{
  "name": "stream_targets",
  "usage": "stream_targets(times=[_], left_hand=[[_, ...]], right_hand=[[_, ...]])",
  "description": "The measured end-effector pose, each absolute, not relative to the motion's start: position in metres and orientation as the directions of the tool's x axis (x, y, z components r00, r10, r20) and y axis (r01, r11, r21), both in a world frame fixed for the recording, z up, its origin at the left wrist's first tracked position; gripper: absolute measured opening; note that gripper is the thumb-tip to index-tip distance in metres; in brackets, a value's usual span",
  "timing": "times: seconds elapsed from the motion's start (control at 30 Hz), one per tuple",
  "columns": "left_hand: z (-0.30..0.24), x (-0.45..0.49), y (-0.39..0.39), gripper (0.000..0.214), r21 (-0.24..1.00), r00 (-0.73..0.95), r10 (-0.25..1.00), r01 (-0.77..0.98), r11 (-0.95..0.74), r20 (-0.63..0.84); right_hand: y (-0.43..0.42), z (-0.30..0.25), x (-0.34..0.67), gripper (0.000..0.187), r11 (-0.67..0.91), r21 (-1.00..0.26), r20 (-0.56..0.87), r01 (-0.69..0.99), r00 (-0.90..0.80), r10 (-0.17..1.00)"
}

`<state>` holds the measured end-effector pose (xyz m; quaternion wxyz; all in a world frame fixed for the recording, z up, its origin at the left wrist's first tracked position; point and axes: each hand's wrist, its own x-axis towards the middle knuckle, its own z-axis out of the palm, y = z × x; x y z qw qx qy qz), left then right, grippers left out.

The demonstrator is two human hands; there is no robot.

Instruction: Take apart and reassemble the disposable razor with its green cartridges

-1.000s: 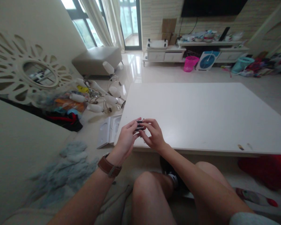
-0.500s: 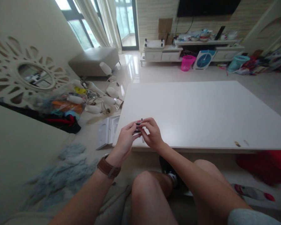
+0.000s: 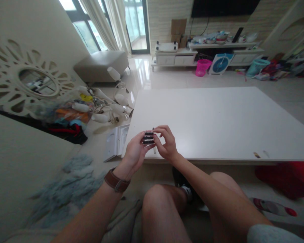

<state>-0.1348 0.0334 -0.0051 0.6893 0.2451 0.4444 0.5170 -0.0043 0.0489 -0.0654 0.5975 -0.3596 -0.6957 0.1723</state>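
Note:
A small battery box [image 3: 148, 138] shows its face to me, with dark battery-like bars lying side by side in it. My left hand [image 3: 135, 150] grips it from the left, thumb on the near side and fingers underneath. At its right edge, the thumb and fingertips of my right hand [image 3: 167, 143] close on the side of the box. Both hands are just above the near left corner of the white table [image 3: 205, 121]. A thin light stick [image 3: 154, 150] lies on the table beneath them, partly hidden by my right hand.
Toward the table's near right edge lie a small dark-and-yellow piece [image 3: 256, 155] and a clear scrap. An open white box [image 3: 116, 143] stands on the floor left of the table. Behind it sits a chandelier [image 3: 116, 104] with white shades. My knees are below the table's near edge.
My right hand's fingers have drawn back to the right off the box's face, uncovering the dark bars. My left hand has kept its hold almost in place.

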Motion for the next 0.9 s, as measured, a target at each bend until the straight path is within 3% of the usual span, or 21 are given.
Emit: stream_targets(times=[0.7,0.9], left_hand=[[-0.012,-0.133,0.033,0.017,0.942,0.074,0.975,-0.251,0.223,-0.211],[-0.017,-0.134,0.036,0.025,0.928,0.065,0.971,-0.284,0.239,-0.230]], right_hand=[[0.051,-0.068,-0.004,0.023,0.687,-0.636,0.711,0.351,-0.080,0.699],[0.051,-0.066,-0.005,0.025,0.676,-0.657,0.702,0.335,-0.054,0.710]])
